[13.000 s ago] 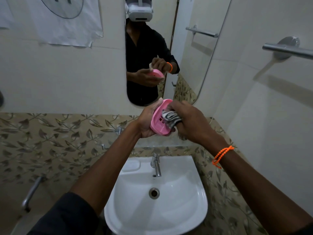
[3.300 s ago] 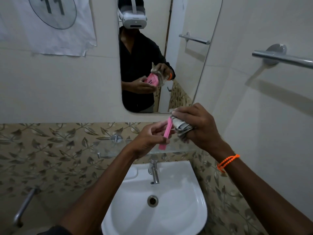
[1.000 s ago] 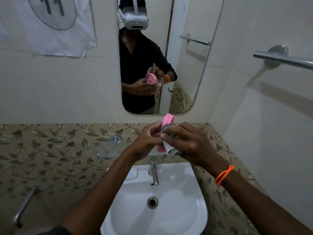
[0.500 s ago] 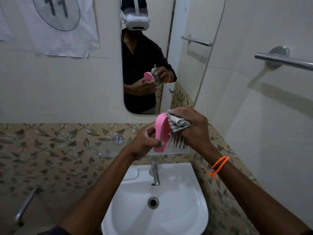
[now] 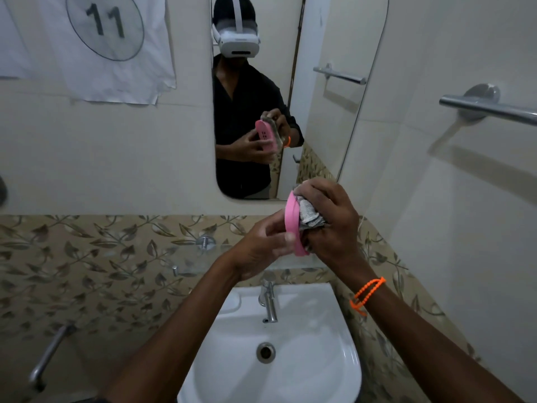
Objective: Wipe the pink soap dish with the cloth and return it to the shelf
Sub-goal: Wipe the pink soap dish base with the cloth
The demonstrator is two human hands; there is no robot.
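The pink soap dish (image 5: pixel 293 222) stands on edge in the air above the basin, its rim toward me. My left hand (image 5: pixel 261 248) grips it from the left. My right hand (image 5: pixel 331 225) presses a bunched grey striped cloth (image 5: pixel 309 215) against the dish's right face. The glass shelf (image 5: pixel 189 257) runs along the leaf-patterned tiles just below and behind my hands. The mirror shows the dish's holed underside.
A white basin (image 5: pixel 290 359) with a chrome tap (image 5: pixel 268 298) sits below my hands. A mirror (image 5: pixel 290 97) hangs on the wall ahead. A steel towel bar (image 5: pixel 488 106) juts from the right wall. A paper sheet marked 11 (image 5: pixel 110 39) hangs at upper left.
The dish has stayed upright in my left hand, drifting slightly right. My right hand with the cloth has shifted down along the dish's right face.
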